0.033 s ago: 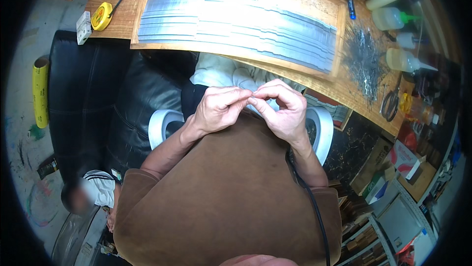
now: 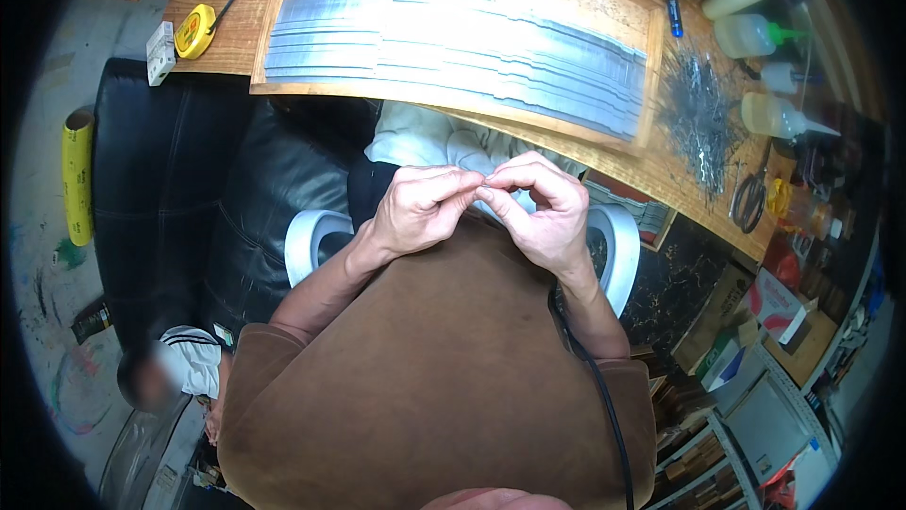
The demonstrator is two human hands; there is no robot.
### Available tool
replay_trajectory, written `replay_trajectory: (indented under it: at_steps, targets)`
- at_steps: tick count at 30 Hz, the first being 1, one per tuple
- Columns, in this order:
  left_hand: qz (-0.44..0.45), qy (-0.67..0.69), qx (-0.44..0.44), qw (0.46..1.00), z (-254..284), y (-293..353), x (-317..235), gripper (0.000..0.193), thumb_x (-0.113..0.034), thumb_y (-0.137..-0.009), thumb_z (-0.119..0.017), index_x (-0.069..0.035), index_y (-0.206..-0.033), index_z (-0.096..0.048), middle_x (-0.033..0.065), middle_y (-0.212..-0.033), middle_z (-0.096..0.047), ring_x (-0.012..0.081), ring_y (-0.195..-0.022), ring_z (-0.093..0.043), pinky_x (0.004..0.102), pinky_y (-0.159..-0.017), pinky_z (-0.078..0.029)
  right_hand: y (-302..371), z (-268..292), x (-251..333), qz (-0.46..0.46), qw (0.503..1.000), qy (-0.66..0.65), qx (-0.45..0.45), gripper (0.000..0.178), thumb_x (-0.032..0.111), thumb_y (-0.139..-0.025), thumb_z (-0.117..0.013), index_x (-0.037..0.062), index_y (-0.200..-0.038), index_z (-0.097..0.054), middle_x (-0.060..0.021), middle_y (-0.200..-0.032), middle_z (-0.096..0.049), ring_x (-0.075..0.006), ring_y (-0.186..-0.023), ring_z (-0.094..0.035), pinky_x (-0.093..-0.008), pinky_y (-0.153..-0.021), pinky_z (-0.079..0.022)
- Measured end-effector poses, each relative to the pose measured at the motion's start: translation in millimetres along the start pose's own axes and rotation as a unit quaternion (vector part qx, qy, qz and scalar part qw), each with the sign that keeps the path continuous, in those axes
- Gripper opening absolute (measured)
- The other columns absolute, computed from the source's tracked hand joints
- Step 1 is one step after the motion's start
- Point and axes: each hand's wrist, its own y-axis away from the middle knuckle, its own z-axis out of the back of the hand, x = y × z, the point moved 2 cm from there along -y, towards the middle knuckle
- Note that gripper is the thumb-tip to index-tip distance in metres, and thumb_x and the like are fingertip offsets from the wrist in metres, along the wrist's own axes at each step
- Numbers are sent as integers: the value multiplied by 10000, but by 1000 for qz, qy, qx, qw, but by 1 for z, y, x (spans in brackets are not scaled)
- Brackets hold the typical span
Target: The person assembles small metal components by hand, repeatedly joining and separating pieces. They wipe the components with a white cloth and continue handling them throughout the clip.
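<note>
My left hand (image 2: 422,208) and my right hand (image 2: 545,207) meet fingertip to fingertip above my lap, in front of the bench. Both are closed in a pinch. Whatever sits between the fingertips is too small to make out. Beyond my hands, a shallow wooden tray (image 2: 261,76) lies on the wooden bench. Rows of thin, grey, overlapping strips (image 2: 326,33) fill much of it, and bright glare washes out their middle. Right of the tray, a loose heap of thin dark metal pieces (image 2: 696,118) is spread over the bench top.
A yellow tape measure (image 2: 195,32) and a small white box (image 2: 161,54) are at the bench's left end. Scissors (image 2: 751,200), squeeze bottles (image 2: 744,36) and a blue marker (image 2: 674,16) lie right. A black sofa (image 2: 170,180) stands left; another person (image 2: 189,364) is behind, lower left.
</note>
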Motion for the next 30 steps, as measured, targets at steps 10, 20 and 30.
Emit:
replay_trajectory:
  at_steps: [10,20,30]
  targets:
    - [-5,0,-1,1000,-1,0,2,152,78,-890,-741,78,-1042,-749,182,-912,-775,277,-747,-763,317,-662,-602,0,0,0,-1,1000,4,0,115,-32,-845,-828,-9,-935,-759,-97,-898,-745,-165,-781,-708,-281,-712,-567]
    - [10,6,-6,1000,-2,1,2,152,64,-891,-747,66,-1043,-758,175,-915,-780,275,-749,-767,315,-666,-606,0,0,0,-7,1000,-4,-5,112,-39,-842,-821,-12,-917,-743,-97,-882,-735,-171,-782,-706,-285,-710,-565]
    - [34,22,-26,999,-5,4,4,132,39,-907,-754,46,-1037,-780,160,-895,-790,238,-727,-774,301,-650,-606,3,-1,-3,-13,999,-26,-17,106,-45,-851,-794,-17,-923,-722,-102,-908,-730,-177,-803,-707,-291,-717,-566]
